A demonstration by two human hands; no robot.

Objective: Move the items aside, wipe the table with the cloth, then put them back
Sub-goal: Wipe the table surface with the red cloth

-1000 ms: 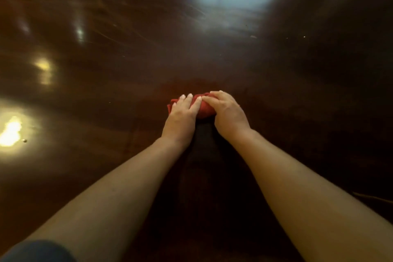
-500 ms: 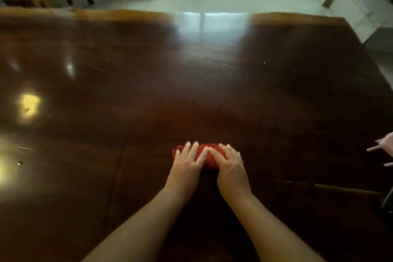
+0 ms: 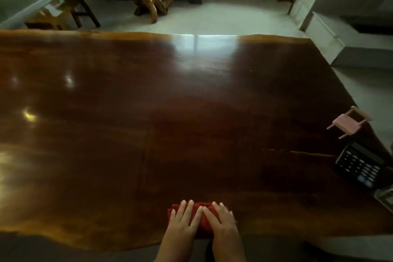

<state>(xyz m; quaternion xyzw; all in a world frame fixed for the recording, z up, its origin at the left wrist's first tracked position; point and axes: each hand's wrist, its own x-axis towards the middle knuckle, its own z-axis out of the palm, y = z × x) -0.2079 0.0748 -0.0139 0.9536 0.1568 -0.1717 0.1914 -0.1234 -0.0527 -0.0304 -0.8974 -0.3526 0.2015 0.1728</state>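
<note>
The red cloth lies folded on the dark wooden bench, close to its near edge. Both hands press on it side by side. The left hand lies flat with fingers spread over the cloth's left half. The right hand lies flat over the right half, and neither hand is closed around anything.

The items sit at the bench's far right edge, well apart from the cloth: a small pink toy chair, a black calculator nearer the person, and a grey object cut off by the frame. The broad middle of the bench carries nothing.

Moving the items aside looks done, and wiping appears to be under way. How much surface remains to wipe cannot be told. Returning the items is still left.
</note>
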